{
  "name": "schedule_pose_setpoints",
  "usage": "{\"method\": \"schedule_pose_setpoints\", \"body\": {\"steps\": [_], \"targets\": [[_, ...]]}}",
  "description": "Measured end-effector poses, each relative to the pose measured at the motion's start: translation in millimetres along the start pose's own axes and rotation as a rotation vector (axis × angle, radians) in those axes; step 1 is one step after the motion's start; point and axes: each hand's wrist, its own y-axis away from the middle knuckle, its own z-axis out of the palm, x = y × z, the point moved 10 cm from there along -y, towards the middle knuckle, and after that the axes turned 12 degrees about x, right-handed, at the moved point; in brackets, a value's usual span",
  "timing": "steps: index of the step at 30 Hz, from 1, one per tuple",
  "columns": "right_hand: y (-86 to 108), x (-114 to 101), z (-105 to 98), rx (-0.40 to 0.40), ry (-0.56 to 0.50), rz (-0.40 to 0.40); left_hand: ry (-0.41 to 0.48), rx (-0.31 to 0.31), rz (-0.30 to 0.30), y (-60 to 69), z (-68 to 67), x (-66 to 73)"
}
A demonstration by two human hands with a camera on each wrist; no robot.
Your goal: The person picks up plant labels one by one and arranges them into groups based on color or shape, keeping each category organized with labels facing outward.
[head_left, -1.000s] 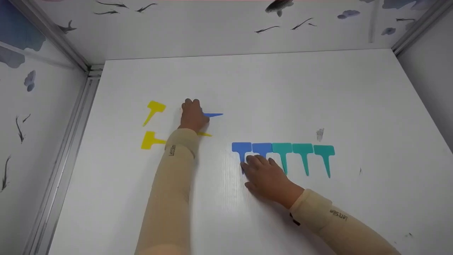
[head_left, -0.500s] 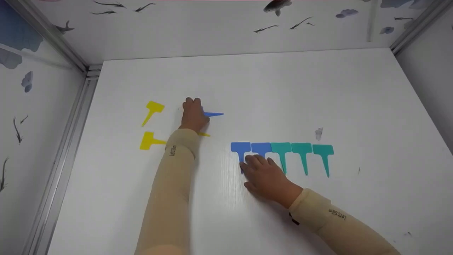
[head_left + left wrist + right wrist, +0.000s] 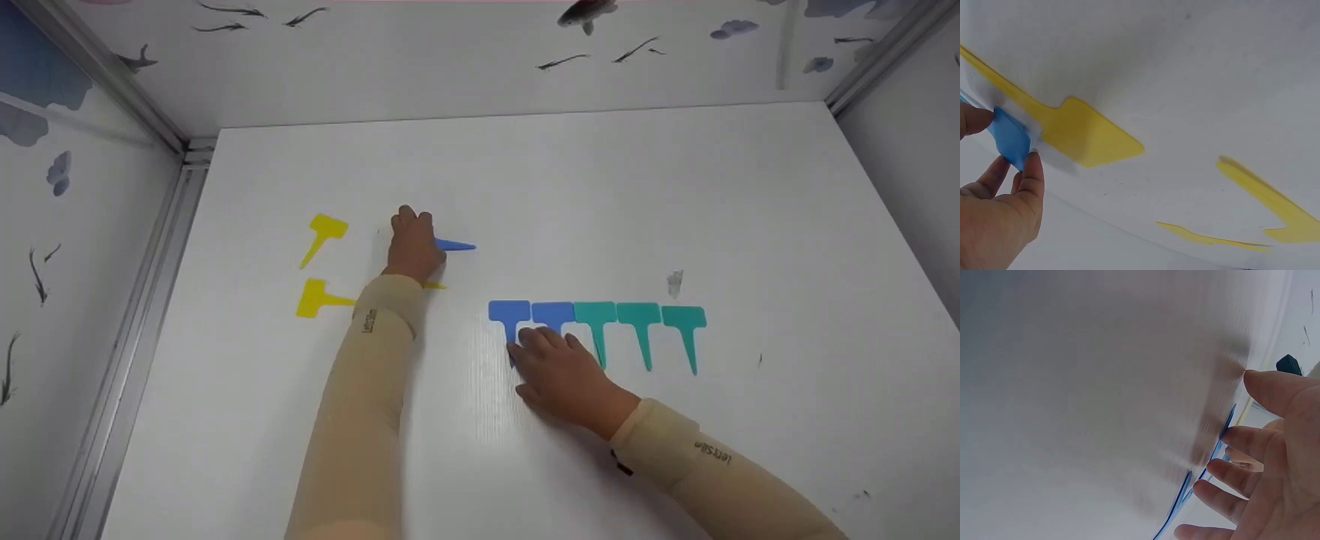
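We look into a panelled booth [image 3: 105, 195], the wider premises unclear to us, white tabletop [image 3: 577, 202], back panel [image 3: 420, 71] at 12 o'clock, fish print [image 3: 585, 13] at 1 o'clock, aluminium profile rail [image 3: 142, 322] at 9 o'clock, grey-white side panel [image 3: 930, 225] at 3 o'clock.

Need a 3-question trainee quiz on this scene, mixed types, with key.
1. Which hand pinches the blue tag outside the row?
2. True or false: every tag in the row is green.
3. Multiple choice: how many yellow tags show in the head view? A) one B) three C) five

Key:
1. The left hand.
2. False: two are blue, three green.
3. B, one of them mostly hidden.
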Motion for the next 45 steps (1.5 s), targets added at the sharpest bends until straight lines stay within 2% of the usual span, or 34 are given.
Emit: {"method": "schedule_pose_setpoints", "body": {"steps": [8,22,35,45], "targets": [[-0.8,-0.8,0.3,-0.021,0.009,-0.001,0.068,0.013,-0.012,4.5,-3.5,-0.8],[-1.7,0.3,5.2,-0.07,0.003,0.019,0.108,0.015,-0.011,16.8,-16.5,0.7],[-2.8,-0.2,4.4,-0.066,-0.001,0.014,0.106,0.013,0.055,33.5,-22.8,9.8],[-2.5,0.0,5.1,-0.057,-0.005,0.018,0.039,-0.019,0.114,50.6,-23.3,17.2]]}}
